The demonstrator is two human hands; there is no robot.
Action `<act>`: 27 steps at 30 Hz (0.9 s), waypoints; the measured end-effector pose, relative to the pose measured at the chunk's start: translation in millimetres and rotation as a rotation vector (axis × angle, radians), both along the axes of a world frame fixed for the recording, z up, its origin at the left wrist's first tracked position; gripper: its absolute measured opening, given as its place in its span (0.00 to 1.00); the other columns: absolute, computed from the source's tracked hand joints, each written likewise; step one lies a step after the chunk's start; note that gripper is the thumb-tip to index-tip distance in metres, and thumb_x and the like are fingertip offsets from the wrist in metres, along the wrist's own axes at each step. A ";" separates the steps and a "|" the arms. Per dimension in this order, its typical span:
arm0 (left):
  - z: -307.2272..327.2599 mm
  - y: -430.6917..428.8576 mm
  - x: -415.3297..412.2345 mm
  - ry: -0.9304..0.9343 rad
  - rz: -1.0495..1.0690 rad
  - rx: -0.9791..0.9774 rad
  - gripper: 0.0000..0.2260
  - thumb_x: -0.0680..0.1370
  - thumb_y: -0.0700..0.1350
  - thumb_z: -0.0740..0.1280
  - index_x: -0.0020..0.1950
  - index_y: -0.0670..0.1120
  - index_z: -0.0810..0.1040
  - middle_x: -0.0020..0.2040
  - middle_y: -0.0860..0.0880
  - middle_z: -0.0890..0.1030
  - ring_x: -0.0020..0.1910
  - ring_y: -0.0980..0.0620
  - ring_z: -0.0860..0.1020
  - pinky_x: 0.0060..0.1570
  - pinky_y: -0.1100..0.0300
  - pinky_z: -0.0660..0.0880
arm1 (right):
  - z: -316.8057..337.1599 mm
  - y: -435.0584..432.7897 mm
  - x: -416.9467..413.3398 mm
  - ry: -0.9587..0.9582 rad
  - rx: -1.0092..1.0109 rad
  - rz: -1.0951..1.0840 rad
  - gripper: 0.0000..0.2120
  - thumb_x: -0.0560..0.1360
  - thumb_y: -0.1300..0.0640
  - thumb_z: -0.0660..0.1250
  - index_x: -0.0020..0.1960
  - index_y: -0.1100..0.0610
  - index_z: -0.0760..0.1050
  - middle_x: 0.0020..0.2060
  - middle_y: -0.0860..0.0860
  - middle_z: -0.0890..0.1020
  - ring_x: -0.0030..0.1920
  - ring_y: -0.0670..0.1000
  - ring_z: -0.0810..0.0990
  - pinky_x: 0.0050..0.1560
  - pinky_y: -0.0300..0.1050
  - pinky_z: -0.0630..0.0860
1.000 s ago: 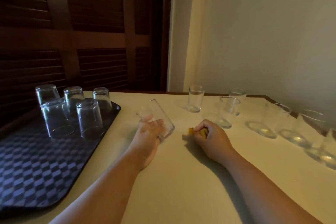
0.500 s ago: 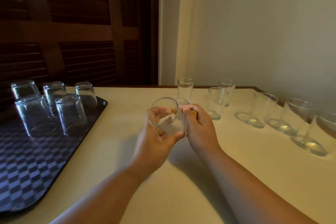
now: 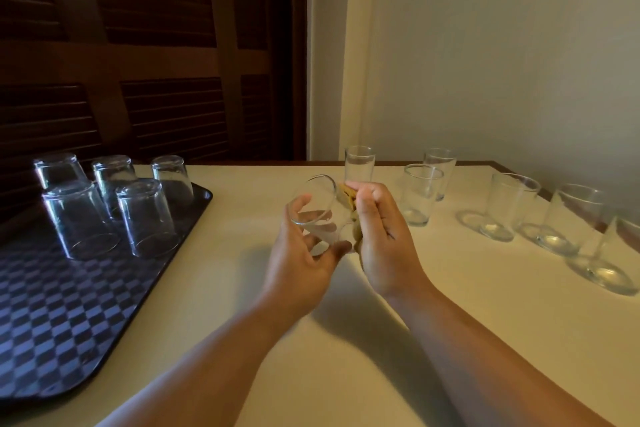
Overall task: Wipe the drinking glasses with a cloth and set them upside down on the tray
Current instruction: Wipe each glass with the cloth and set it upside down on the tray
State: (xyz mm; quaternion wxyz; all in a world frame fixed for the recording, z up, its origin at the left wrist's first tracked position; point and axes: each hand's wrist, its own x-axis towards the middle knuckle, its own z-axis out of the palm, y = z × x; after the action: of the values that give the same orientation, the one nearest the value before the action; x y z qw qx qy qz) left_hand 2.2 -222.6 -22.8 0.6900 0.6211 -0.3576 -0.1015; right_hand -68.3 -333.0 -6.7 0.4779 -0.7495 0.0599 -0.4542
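Glass held and wiped above the desk

The left hand (image 3: 301, 263) grips a clear tilted drinking glass (image 3: 320, 213) above the cream desk (image 3: 346, 374); the right hand (image 3: 382, 236) pinches a small yellowish cloth (image 3: 348, 196) against its side.

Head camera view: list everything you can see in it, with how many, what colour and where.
upside-down glasses: five, clear, at the far end of the tray
upright glasses: six, clear, on the table's right side
held glass: one, clear, tilted, above the middle of the table
cloth: one, yellowish, against the held glass
tray: one, dark with blue checks, on the table's left side
table: one, cream
louvred door: one, dark brown, behind the tray
wall: pale, behind the table
hands: two, bare; left hand grips the held glass, right hand holds the cloth
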 end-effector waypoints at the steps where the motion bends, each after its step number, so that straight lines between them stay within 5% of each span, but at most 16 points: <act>1: 0.0 -0.5 1.1 0.012 0.000 -0.008 0.32 0.72 0.33 0.76 0.65 0.60 0.67 0.58 0.50 0.81 0.58 0.51 0.82 0.66 0.45 0.76 | 1.3 4.6 0.4 -0.020 -0.030 0.014 0.20 0.83 0.43 0.54 0.65 0.53 0.75 0.57 0.51 0.80 0.60 0.49 0.78 0.61 0.43 0.74; 8: 5.5 6.0 3.5 -0.146 0.064 0.090 0.34 0.64 0.53 0.80 0.66 0.58 0.69 0.56 0.54 0.80 0.57 0.56 0.81 0.51 0.63 0.80 | -2.2 -11.5 -6.9 0.090 0.056 0.046 0.19 0.85 0.45 0.51 0.59 0.53 0.77 0.50 0.45 0.80 0.52 0.41 0.78 0.55 0.41 0.71; 12: 1.6 6.1 -1.3 -0.100 0.002 0.198 0.30 0.72 0.46 0.79 0.68 0.56 0.68 0.60 0.54 0.77 0.60 0.55 0.78 0.56 0.63 0.78 | -4.5 6.9 -6.8 0.001 0.066 0.095 0.20 0.83 0.41 0.53 0.66 0.50 0.73 0.59 0.49 0.80 0.63 0.48 0.78 0.64 0.46 0.73; 18: 1.0 4.7 -2.1 -0.084 -0.029 0.009 0.30 0.74 0.34 0.74 0.63 0.61 0.65 0.64 0.61 0.75 0.69 0.53 0.76 0.62 0.64 0.76 | -5.9 -3.4 -3.4 0.050 0.101 0.071 0.20 0.82 0.41 0.53 0.64 0.51 0.74 0.56 0.50 0.81 0.60 0.52 0.79 0.64 0.62 0.74; 22: -6.8 2.2 -5.9 -0.107 -0.085 0.165 0.41 0.77 0.31 0.69 0.77 0.61 0.51 0.71 0.60 0.70 0.67 0.61 0.75 0.68 0.59 0.74 | 0.2 6.3 -5.4 -0.039 0.084 0.079 0.17 0.83 0.46 0.53 0.64 0.52 0.74 0.57 0.51 0.81 0.60 0.51 0.79 0.64 0.53 0.75; 27: -0.2 5.4 0.1 -0.206 0.063 0.012 0.39 0.71 0.37 0.79 0.70 0.65 0.63 0.60 0.56 0.79 0.62 0.54 0.80 0.54 0.57 0.82 | -2.6 -9.0 -5.9 0.002 0.113 0.064 0.17 0.83 0.44 0.53 0.58 0.51 0.76 0.47 0.44 0.80 0.48 0.45 0.78 0.51 0.50 0.73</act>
State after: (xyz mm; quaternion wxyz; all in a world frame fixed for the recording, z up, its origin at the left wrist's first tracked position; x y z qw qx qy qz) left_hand 2.3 -217.2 -23.0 0.6488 0.6432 -0.4062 -0.0174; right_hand -74.2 -342.0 -9.3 0.5338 -0.7233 0.0618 -0.4337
